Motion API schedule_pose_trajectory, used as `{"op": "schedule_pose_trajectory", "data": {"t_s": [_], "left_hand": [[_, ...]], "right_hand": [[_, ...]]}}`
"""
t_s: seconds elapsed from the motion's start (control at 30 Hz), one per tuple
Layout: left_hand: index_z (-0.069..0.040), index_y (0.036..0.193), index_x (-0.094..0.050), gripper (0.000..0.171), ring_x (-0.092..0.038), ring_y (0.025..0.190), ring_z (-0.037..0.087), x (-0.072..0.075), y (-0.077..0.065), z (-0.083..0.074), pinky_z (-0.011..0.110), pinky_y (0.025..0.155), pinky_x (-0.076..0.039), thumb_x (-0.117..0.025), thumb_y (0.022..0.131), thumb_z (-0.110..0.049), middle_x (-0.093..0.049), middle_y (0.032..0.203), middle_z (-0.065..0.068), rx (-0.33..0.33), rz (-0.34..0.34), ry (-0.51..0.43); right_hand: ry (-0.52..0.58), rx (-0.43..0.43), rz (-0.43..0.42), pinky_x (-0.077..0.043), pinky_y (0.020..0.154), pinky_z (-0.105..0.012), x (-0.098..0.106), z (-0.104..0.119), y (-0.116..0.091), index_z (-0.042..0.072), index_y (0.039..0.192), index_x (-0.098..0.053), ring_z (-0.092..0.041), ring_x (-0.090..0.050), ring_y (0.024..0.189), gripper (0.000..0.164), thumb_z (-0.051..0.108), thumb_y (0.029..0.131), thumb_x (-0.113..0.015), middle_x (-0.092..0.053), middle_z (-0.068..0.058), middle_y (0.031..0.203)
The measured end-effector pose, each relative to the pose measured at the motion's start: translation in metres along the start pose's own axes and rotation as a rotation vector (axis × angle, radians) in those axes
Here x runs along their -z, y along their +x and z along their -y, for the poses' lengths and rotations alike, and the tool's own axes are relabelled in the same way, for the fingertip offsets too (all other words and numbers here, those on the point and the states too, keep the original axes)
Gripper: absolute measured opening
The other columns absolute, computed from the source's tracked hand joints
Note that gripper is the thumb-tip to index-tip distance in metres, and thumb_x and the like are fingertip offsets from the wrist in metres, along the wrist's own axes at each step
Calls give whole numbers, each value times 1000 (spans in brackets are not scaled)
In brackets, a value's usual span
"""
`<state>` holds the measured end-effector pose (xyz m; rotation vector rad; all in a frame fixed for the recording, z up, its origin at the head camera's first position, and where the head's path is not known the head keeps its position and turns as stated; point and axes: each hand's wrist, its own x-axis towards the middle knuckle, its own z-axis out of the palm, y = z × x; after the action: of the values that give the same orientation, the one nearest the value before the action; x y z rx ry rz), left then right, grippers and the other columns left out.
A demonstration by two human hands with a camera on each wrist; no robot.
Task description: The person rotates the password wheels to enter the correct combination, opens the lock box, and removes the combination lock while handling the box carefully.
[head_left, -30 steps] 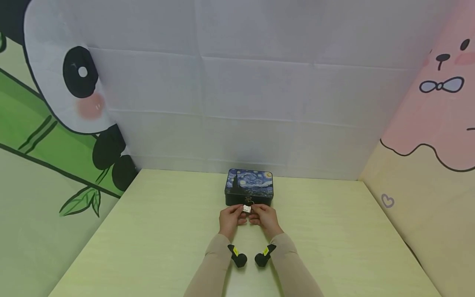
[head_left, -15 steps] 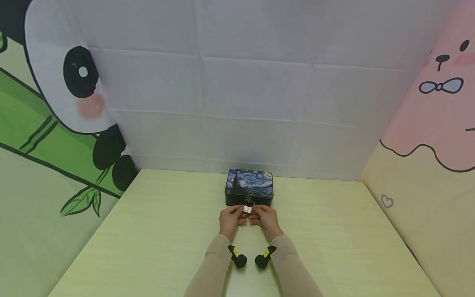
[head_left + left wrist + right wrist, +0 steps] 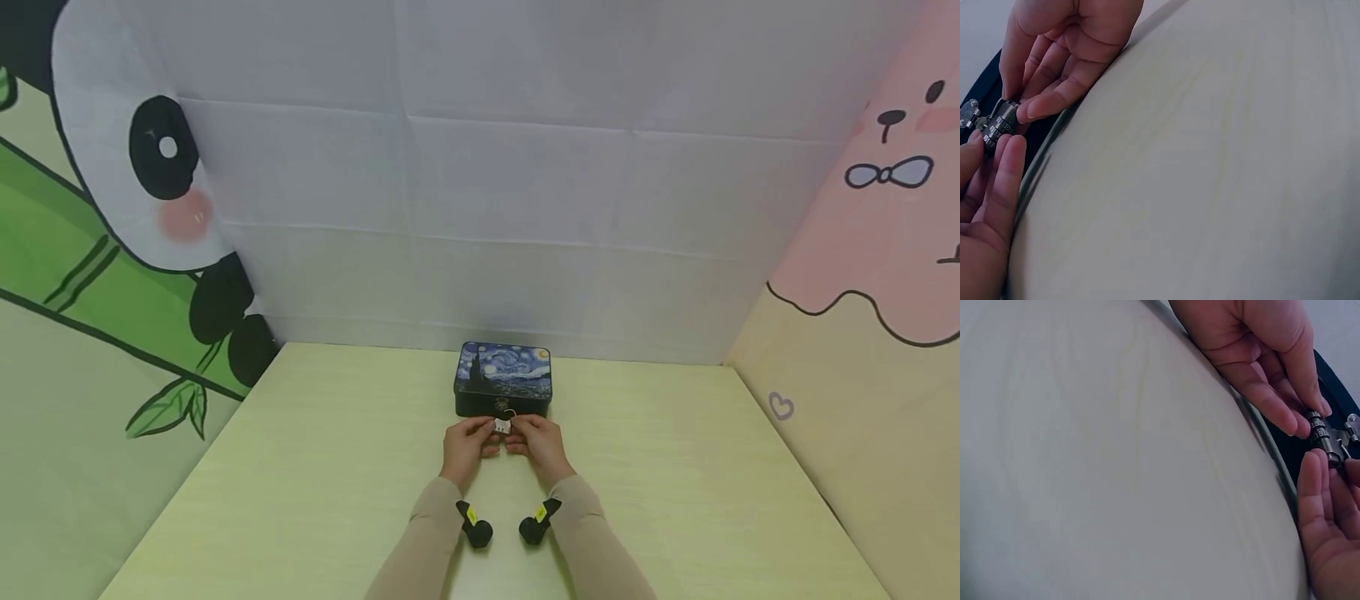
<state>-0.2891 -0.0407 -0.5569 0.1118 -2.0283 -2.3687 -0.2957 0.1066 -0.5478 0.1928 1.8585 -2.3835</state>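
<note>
A small combination padlock (image 3: pixel 502 427) with number dials hangs at the front clasp (image 3: pixel 501 404) of a dark tin box (image 3: pixel 504 373) with a swirling night-sky lid. My left hand (image 3: pixel 465 446) pinches its left end, while my right hand (image 3: pixel 542 444) pinches the other end, beside the shackle. Close up in the left wrist view, the padlock (image 3: pixel 1001 128) shows its dials between the thumb and fingertips of my left hand (image 3: pixel 988 219); my right hand (image 3: pixel 1072 44) grips from above. The right wrist view has the padlock (image 3: pixel 1320 432) next to the metal clasp (image 3: pixel 1353 425). The box lid is down.
The box stands on a pale wooden table (image 3: pixel 337 467), near its back edge. Behind rises a white cloth backdrop (image 3: pixel 487 183). Painted side walls flank the table, with a panda on the left and a pink figure on the right. Black devices sit on both wrists.
The padlock has tilted and shifted slightly to the right between my fingertips. Both hands keep hold of it, and the box stays in place.
</note>
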Motion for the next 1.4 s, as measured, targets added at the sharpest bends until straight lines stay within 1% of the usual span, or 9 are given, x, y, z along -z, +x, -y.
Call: {"op": "schedule_pose_trajectory", "data": {"t_s": [0.23, 0.43, 0.53, 0.6, 0.67, 0.77, 0.83, 1.13, 1.4], "left_hand": [[14, 110, -67, 19, -71, 72, 16, 1, -2, 0, 32, 64, -63, -63, 96, 2, -72, 88, 15, -12, 46, 32], [15, 109, -67, 21, -72, 72, 19, -2, -7, -4, 32, 62, -63, -65, 95, 0, -72, 88, 20, 11, 76, 53], [16, 109, -66, 21, -73, 73, 22, -3, -11, -9, 33, 63, -63, -66, 95, 0, -72, 88, 24, 33, 98, 67], [17, 109, -65, 21, -73, 74, 25, -4, -19, -19, 34, 64, -64, -65, 95, 1, -71, 90, 26, 36, 123, 77], [17, 108, -65, 21, -73, 73, 24, -5, -21, -20, 33, 63, -63, -65, 94, 1, -71, 89, 26, 33, 145, 88], [15, 106, -66, 19, -73, 71, 21, -7, -23, -17, 30, 62, -63, -66, 94, 1, -72, 86, 23, 32, 169, 94], [13, 105, -67, 18, -72, 70, 18, -8, -20, -8, 29, 60, -62, -67, 93, 0, -73, 85, 19, 41, 177, 96], [11, 103, -68, 16, -71, 66, 15, -17, -34, -11, 27, 58, -62, -69, 92, -1, -73, 81, 16, 79, 232, 130], [11, 101, -69, 15, -72, 65, 21, -24, -43, -9, 29, 58, -62, -69, 91, 0, -72, 80, 20, 55, 303, 185]], "right_hand": [[-48, 16, 21, -62, 61, -29, 5, 3, -3, -16, 107, -63, -15, -67, 64, 19, 0, 98, -58, -66, -11, 81], [-118, 32, 36, -62, 60, -30, 11, 9, -8, -17, 106, -64, -15, -66, 63, 20, 1, 98, -59, -67, -10, 79], [-156, 35, 45, -62, 58, -29, 14, 13, -10, -17, 105, -64, -14, -65, 61, 21, 1, 98, -59, -67, -9, 76], [-185, 41, 59, -62, 58, -30, 16, 19, -16, -19, 105, -64, -15, -66, 61, 21, 1, 98, -59, -67, -10, 75], [-219, 48, 61, -62, 58, -31, 19, 22, -18, -18, 104, -65, -16, -67, 60, 21, 1, 97, -60, -67, -11, 75], [-267, 56, 72, -63, 59, -33, 24, 23, -20, -16, 99, -67, -18, -68, 61, 20, 3, 96, -61, -67, -11, 76], [-295, 62, 77, -63, 59, -33, 29, 21, -19, -14, 97, -68, -18, -68, 62, 19, 4, 96, -62, -67, -10, 76], [-390, 50, 172, -63, 61, -34, 46, 35, -34, -15, 99, -67, -17, -68, 64, 19, 2, 95, -60, -68, -13, 80], [-468, 39, 232, -62, 59, -33, 62, 40, -45, -13, 96, -67, -16, -66, 62, 19, 4, 96, -59, -68, -9, 77]]}}
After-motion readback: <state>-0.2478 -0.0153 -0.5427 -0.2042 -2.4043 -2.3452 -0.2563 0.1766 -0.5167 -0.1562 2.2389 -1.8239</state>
